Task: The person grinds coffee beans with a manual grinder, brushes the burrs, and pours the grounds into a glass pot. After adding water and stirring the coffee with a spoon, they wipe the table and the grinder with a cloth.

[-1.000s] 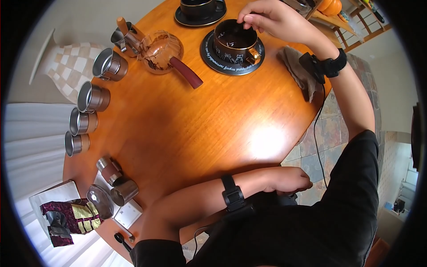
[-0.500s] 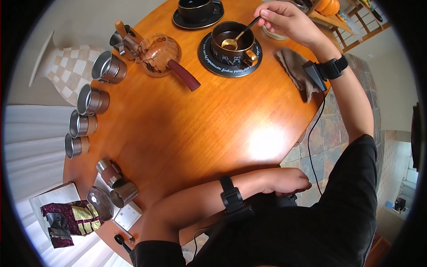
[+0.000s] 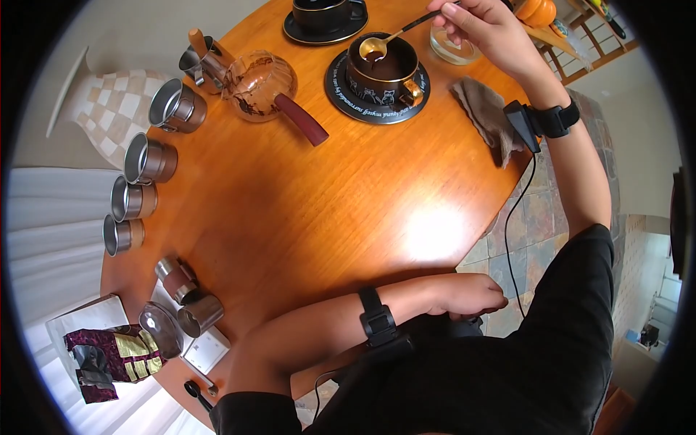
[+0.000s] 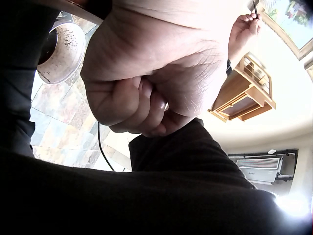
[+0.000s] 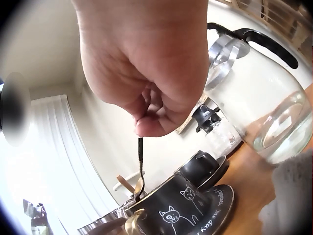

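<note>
In the head view my right hand (image 3: 487, 32) pinches the dark handle of a gold-bowled spoon (image 3: 373, 49). The spoon's bowl is tipped over the mouth of a black cup (image 3: 380, 88), with dark liquid in it. White cat drawings and a gold handle mark this cup, which stands on a black saucer (image 3: 354, 109) with white lettering. From the right wrist view, thumb and fingertips close on the spoon's upper end. My left hand (image 3: 467, 293) lies by the table's near edge, holding nothing; the left wrist view shows its fingers (image 4: 132, 105) folded into the palm.
A second black cup (image 3: 319, 16) stands behind. Left of the cat cup is a glass pot (image 3: 264, 83) with a red handle. Several metal cups (image 3: 151, 158) line the left edge. A grey-brown cloth (image 3: 482, 116) and a glass pitcher (image 5: 259, 93) are to the right.
My right hand has lifted the spoon from inside the cup and moved right; its bowl, first hidden, now shows above the rim. The left hand stays put.
</note>
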Available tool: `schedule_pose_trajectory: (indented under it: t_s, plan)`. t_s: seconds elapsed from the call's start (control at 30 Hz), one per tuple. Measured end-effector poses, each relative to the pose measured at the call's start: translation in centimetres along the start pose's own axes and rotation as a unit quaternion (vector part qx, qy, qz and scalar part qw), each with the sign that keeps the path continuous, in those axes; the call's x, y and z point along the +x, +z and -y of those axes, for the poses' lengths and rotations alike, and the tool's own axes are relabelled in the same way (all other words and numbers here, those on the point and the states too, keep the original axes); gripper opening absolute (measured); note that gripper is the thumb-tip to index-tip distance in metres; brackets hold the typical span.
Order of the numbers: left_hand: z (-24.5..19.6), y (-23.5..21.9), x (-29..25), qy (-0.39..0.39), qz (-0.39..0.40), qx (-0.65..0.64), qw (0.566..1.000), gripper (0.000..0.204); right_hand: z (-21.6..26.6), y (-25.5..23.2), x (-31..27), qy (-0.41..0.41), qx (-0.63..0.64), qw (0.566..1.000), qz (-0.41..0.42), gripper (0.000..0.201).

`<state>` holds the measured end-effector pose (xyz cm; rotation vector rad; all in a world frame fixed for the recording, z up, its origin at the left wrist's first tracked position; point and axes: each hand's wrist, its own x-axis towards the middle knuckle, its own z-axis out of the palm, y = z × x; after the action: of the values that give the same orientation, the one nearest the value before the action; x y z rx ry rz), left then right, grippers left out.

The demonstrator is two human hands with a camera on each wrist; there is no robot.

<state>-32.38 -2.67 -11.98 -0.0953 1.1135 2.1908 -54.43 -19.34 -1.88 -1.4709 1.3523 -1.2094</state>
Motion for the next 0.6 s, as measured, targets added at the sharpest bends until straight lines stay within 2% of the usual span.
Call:
schedule_pose_trajectory:
  t_s: [0.17,0.33,0.4,0.53,0.6]
  plan:
    - [0.3,-0.1,0.2,0.001,0.005,0.002,1.000,0.027,1.8,-0.1,-0.8,-0.043,-0.063,0.997,-0.028,0.016]
    - [0.3,-0.1,0.3,-0.001,0.006,0.003,1.000,0.028,3.2,-0.6,-1.6,-0.064,-0.042,0.997,-0.023,0.015]
    - [0.4,-0.1,0.3,0.002,0.010,0.001,1.000,0.028,3.1,-1.1,-1.5,-0.113,-0.090,0.989,-0.035,0.016]
    - [0.2,-0.2,0.1,0.000,0.014,0.005,1.000,0.029,3.2,-0.6,-1.5,-0.144,-0.115,0.983,-0.001,0.016]
    - [0.2,-0.1,0.1,0.003,0.012,0.007,1.000,0.029,2.9,0.8,-1.8,-0.145,-0.197,0.969,-0.028,0.014]
